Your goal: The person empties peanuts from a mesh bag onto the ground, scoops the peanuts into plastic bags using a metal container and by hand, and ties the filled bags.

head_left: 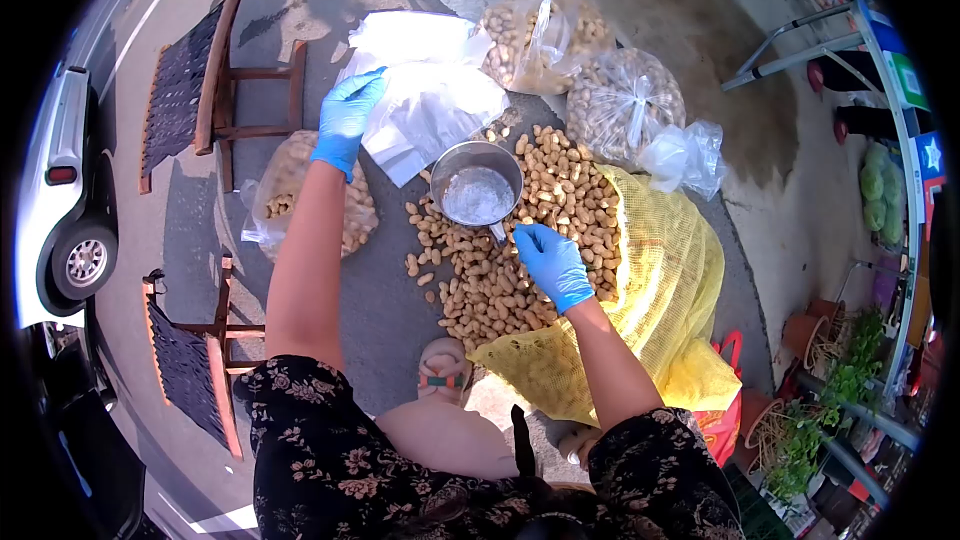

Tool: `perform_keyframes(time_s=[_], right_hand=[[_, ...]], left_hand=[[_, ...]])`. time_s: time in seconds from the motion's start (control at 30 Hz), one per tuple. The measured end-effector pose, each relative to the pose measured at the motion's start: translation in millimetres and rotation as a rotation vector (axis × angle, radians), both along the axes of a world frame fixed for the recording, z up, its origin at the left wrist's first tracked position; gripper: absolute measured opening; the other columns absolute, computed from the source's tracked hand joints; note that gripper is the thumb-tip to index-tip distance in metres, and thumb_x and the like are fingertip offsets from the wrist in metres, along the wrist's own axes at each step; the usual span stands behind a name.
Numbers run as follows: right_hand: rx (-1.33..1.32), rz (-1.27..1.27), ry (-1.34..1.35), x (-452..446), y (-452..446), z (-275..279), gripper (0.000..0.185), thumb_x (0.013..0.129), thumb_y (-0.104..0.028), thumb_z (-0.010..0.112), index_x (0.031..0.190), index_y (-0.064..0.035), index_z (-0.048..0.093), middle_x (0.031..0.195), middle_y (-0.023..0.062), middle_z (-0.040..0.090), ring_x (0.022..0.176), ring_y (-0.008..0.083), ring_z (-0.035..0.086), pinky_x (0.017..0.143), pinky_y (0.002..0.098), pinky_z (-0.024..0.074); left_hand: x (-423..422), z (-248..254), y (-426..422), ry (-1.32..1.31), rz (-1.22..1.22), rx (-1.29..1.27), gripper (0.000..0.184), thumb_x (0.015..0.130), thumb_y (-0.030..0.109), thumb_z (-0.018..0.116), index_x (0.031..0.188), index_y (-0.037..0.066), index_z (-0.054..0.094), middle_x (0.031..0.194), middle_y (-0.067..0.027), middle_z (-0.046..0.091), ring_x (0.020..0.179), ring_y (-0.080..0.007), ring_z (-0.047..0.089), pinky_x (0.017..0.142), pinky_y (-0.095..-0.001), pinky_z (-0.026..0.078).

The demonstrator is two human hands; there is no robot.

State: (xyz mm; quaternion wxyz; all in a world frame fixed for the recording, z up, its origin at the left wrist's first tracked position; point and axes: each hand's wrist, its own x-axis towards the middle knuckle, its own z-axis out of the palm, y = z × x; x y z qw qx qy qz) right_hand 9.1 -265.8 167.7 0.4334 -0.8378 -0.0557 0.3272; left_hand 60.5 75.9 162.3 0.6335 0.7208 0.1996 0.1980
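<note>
My left hand [349,122], in a blue glove, has its fingers closed at the left edge of a white plastic bag [435,110] in a flat stack. My right hand [553,267], also blue-gloved, hovers over the heap of unshelled peanuts [500,285]. Its fingers are pinched together close to the handle of a metal pot [446,183]; what they hold, if anything, is hidden. The pot rests on the peanuts, and its bottom looks bare. A yellow mesh sack [665,260] lies under the right side of the heap.
Tied clear bags of peanuts [625,105] stand beyond the heap. Another peanut bag [300,190] sits under my left arm. Two wooden chairs with woven seats [185,85] stand at left, near a parked white car [60,190]. Potted plants [825,410] and a stall frame line the right.
</note>
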Motion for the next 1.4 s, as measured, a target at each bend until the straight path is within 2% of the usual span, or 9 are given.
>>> perform_keyframes(time_s=[0.33, 0.57, 0.67, 0.7, 0.77, 0.87, 1.0, 1.1, 1.4], right_hand=[[0.775, -0.328, 0.245, 60.9, 68.2, 41.3, 0.03, 0.086, -0.031, 0.06, 0.093, -0.0024, 0.063, 0.081, 0.003, 0.061, 0.072, 0.0085, 0.055, 0.064, 0.0228, 0.0437], [0.746, -0.3, 0.239, 17.1, 33.7, 35.3, 0.015, 0.088, -0.019, 0.057, 0.086, -0.0045, 0.061, 0.07, -0.0023, 0.053, 0.06, 0.0073, 0.048, 0.056, 0.0212, 0.0408], [0.368, 0.417, -0.729, -5.8, 6.1, 19.8, 0.014, 0.089, -0.018, 0.055, 0.091, -0.0043, 0.06, 0.073, -0.0024, 0.051, 0.062, 0.006, 0.045, 0.058, 0.0216, 0.0415], [0.41, 0.276, -0.438, -15.2, -2.6, 21.1, 0.014, 0.089, -0.017, 0.054, 0.092, -0.0042, 0.06, 0.074, -0.001, 0.052, 0.062, 0.008, 0.046, 0.059, 0.0231, 0.0423], [0.479, -0.006, 0.126, -23.8, -17.1, 26.5, 0.014, 0.089, -0.016, 0.053, 0.093, -0.0041, 0.059, 0.077, 0.0018, 0.054, 0.063, 0.0118, 0.048, 0.061, 0.026, 0.0437], [0.35, 0.154, -0.115, -29.4, -49.7, 3.9, 0.019, 0.089, -0.019, 0.05, 0.095, -0.0043, 0.059, 0.084, 0.0142, 0.058, 0.069, 0.0291, 0.055, 0.064, 0.0335, 0.0462], [0.175, 0.278, -0.249, -66.4, -79.5, -7.8, 0.024, 0.089, -0.026, 0.047, 0.096, -0.006, 0.058, 0.089, 0.0191, 0.059, 0.078, 0.0362, 0.058, 0.067, 0.0418, 0.0461], [0.178, 0.234, -0.176, -68.1, -76.0, -6.1, 0.024, 0.086, -0.027, 0.049, 0.089, -0.0049, 0.058, 0.081, 0.0187, 0.058, 0.07, 0.0348, 0.056, 0.062, 0.0411, 0.0445], [0.007, 0.351, 0.07, -10.7, -43.5, 43.2, 0.026, 0.078, -0.026, 0.055, 0.074, -0.0004, 0.061, 0.06, 0.0149, 0.053, 0.053, 0.02, 0.048, 0.057, 0.0333, 0.043]], left_hand=[[-80.8, 51.8, -140.0, 0.037, -0.328, 0.462, 0.022, 0.073, 0.017, 0.073, 0.088, 0.006, 0.062, 0.101, -0.0066, 0.06, 0.099, -0.0191, 0.054, 0.092, -0.0313, 0.041], [-95.1, 56.6, -149.2, 0.161, -0.2, -1.18, 0.049, 0.089, 0.033, 0.054, 0.126, 0.003, 0.041, 0.121, -0.0131, 0.05, 0.11, -0.0231, 0.05, 0.095, -0.0349, 0.041], [-47.3, 52.9, -138.8, 0.057, -0.173, -1.271, 0.043, 0.087, 0.025, 0.058, 0.122, 0.005, 0.044, 0.115, -0.0129, 0.052, 0.106, -0.0232, 0.052, 0.092, -0.0368, 0.045], [-26.0, 54.7, -132.0, 0.062, -0.162, -1.331, 0.039, 0.086, 0.021, 0.06, 0.119, 0.005, 0.046, 0.11, -0.0123, 0.053, 0.103, -0.0227, 0.054, 0.09, -0.0366, 0.047], [16.8, 11.4, -90.2, 0.097, -0.18, -1.059, 0.033, 0.084, 0.014, 0.061, 0.113, 0.003, 0.049, 0.103, -0.0116, 0.057, 0.094, -0.0234, 0.058, 0.085, -0.0372, 0.049], [53.6, 4.9, -67.7, 0.24, -0.013, -0.911, 0.015, 0.082, 0.003, 0.06, 0.095, 0.0, 0.055, 0.081, -0.0095, 0.061, 0.069, -0.0195, 0.059, 0.066, -0.0298, 0.053], [88.4, -13.5, 26.2, -0.195, 0.258, -0.949, 0.025, 0.086, 0.009, 0.056, 0.107, -0.005, 0.053, 0.097, -0.0124, 0.058, 0.082, -0.0198, 0.059, 0.085, -0.0326, 0.051], [63.0, 43.9, 2.3, 0.173, 0.411, -0.282, 0.045, 0.084, 0.016, 0.061, 0.12, -0.005, 0.045, 0.115, -0.0147, 0.054, 0.105, -0.0202, 0.054, 0.094, -0.0312, 0.042], [-99.7, 78.6, -180.2, 0.063, -0.981, 0.971, 0.088, 0.057, 0.047, 0.075, 0.13, 0.009, 0.043, 0.134, -0.0147, 0.036, 0.129, -0.0299, 0.028, 0.107, -0.0445, 0.023]])
